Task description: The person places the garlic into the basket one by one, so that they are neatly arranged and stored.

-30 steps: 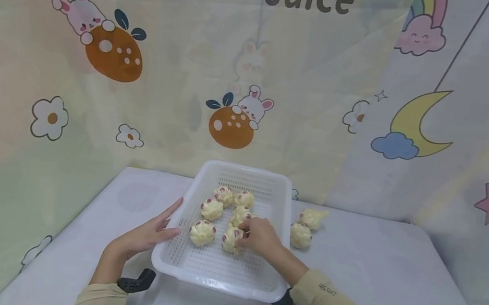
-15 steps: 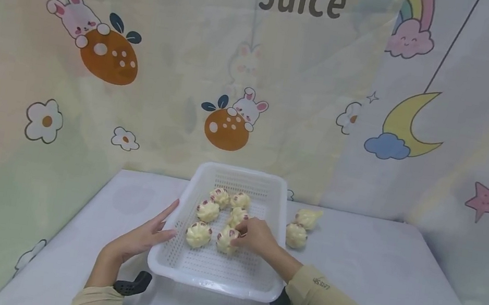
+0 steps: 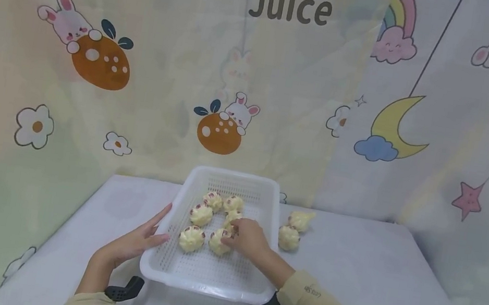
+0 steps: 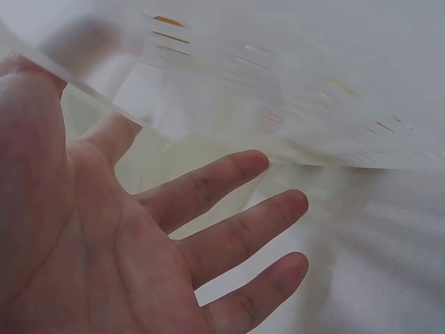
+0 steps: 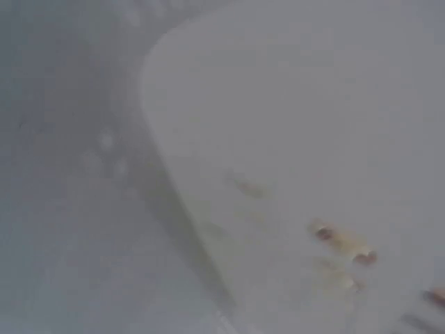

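A white plastic basket (image 3: 205, 290) with slotted walls holds several pale yellow, ridged round pieces with dark red marks. My left hand (image 3: 136, 242) is at the basket's left side, its thumb at the rim. In the left wrist view the fingers (image 4: 240, 236) of that hand are straight and spread below the wall. My right hand (image 3: 250, 240) reaches inside, thumb and fingertips pinching the front right round piece (image 3: 217, 246) and partly covering it. Just behind that hand lies another round piece (image 3: 232, 218). The right wrist view is blurred.
On the white table (image 3: 348, 284), right of the basket, lie two more pale yellow pieces, a nearer one (image 3: 288, 238) and a farther one (image 3: 300, 220) with a pointed end. A printed curtain (image 3: 165, 82) hangs behind the table.
The head view has swung, so the whole scene slides left and slightly down. Both hands keep their places at the basket, and the pieces stay in the same arrangement.
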`<act>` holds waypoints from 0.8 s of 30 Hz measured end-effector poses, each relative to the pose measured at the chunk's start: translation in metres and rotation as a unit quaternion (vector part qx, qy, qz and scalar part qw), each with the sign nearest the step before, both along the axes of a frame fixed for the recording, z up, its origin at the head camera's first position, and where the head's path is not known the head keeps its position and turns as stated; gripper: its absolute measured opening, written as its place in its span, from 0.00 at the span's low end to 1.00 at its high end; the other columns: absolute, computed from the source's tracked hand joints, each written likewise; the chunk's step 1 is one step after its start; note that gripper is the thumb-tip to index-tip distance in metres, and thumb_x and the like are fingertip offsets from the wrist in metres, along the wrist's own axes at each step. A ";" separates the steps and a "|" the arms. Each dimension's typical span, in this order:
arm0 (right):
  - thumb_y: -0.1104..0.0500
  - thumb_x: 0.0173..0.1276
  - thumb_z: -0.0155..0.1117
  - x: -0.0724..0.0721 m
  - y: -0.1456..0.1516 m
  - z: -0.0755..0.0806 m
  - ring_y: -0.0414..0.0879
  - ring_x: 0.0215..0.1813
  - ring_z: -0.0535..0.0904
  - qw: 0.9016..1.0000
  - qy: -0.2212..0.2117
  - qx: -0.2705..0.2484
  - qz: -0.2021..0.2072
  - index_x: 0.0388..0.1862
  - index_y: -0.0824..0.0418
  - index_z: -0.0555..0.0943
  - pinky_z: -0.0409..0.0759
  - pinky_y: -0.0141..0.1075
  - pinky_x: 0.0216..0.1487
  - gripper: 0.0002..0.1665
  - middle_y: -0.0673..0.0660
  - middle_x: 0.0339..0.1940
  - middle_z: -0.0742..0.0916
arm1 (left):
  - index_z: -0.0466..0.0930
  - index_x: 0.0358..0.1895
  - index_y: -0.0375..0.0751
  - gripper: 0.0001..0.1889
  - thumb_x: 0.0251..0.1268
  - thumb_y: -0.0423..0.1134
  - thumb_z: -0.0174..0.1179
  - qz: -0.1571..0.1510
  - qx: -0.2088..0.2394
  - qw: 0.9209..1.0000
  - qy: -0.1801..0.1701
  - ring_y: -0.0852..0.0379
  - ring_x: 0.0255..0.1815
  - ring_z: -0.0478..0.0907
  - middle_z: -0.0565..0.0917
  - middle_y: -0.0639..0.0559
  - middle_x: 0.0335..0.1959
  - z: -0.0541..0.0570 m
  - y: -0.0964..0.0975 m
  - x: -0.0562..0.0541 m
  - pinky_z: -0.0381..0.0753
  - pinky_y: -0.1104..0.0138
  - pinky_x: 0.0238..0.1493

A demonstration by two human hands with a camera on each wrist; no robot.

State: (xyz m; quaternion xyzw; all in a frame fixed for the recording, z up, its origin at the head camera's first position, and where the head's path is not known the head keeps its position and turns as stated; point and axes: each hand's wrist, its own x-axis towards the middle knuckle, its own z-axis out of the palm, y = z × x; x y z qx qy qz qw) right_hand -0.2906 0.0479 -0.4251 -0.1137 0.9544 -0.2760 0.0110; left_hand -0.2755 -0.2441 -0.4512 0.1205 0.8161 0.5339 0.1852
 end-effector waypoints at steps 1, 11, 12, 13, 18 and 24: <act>0.48 0.56 0.72 0.002 0.001 0.001 0.49 0.45 0.83 1.000 0.016 -0.010 0.007 0.54 0.61 0.80 0.81 0.38 0.43 0.30 0.57 0.45 0.86 | 0.35 0.74 0.75 0.41 0.69 0.48 0.54 0.001 -0.001 1.000 -0.002 0.41 0.63 0.73 0.56 0.39 0.75 -0.002 -0.001 0.000 0.72 0.43 0.58; 0.56 0.61 0.68 0.024 0.034 0.033 0.48 0.48 0.83 0.981 0.146 -0.124 -0.042 0.49 0.58 0.83 0.83 0.37 0.43 0.17 0.54 0.47 0.86 | 0.34 0.73 0.77 0.40 0.70 0.47 0.52 -0.014 0.024 1.000 -0.001 0.41 0.60 0.76 0.59 0.36 0.73 -0.010 -0.005 -0.005 0.76 0.46 0.54; 0.56 0.61 0.68 0.024 0.041 0.035 0.48 0.49 0.83 0.979 0.145 -0.135 -0.055 0.49 0.57 0.83 0.83 0.37 0.43 0.16 0.54 0.48 0.86 | 0.34 0.73 0.77 0.40 0.70 0.47 0.52 -0.016 0.024 1.000 0.001 0.41 0.59 0.76 0.59 0.36 0.73 -0.010 -0.005 -0.007 0.77 0.46 0.54; 0.56 0.62 0.68 0.024 0.048 0.036 0.48 0.50 0.83 0.978 0.140 -0.143 -0.066 0.49 0.57 0.83 0.83 0.37 0.44 0.16 0.54 0.49 0.86 | 0.34 0.73 0.78 0.40 0.70 0.46 0.52 -0.018 0.026 1.000 0.002 0.42 0.59 0.76 0.59 0.36 0.73 -0.010 -0.005 -0.008 0.77 0.47 0.54; 0.54 0.64 0.66 0.023 0.081 0.035 0.51 0.55 0.81 0.972 0.113 -0.163 -0.124 0.54 0.58 0.80 0.81 0.41 0.50 0.20 0.56 0.55 0.83 | 0.33 0.74 0.75 0.40 0.71 0.46 0.52 -0.023 0.025 0.999 0.003 0.44 0.59 0.76 0.59 0.37 0.73 -0.008 -0.004 -0.009 0.76 0.48 0.54; 0.52 0.66 0.62 0.020 0.112 0.018 0.59 0.59 0.77 0.970 0.076 -0.157 -0.167 0.62 0.61 0.75 0.78 0.49 0.54 0.27 0.65 0.60 0.78 | 0.33 0.75 0.71 0.41 0.71 0.46 0.52 -0.028 0.018 0.999 0.003 0.42 0.60 0.76 0.58 0.34 0.73 -0.004 -0.004 -0.003 0.77 0.49 0.53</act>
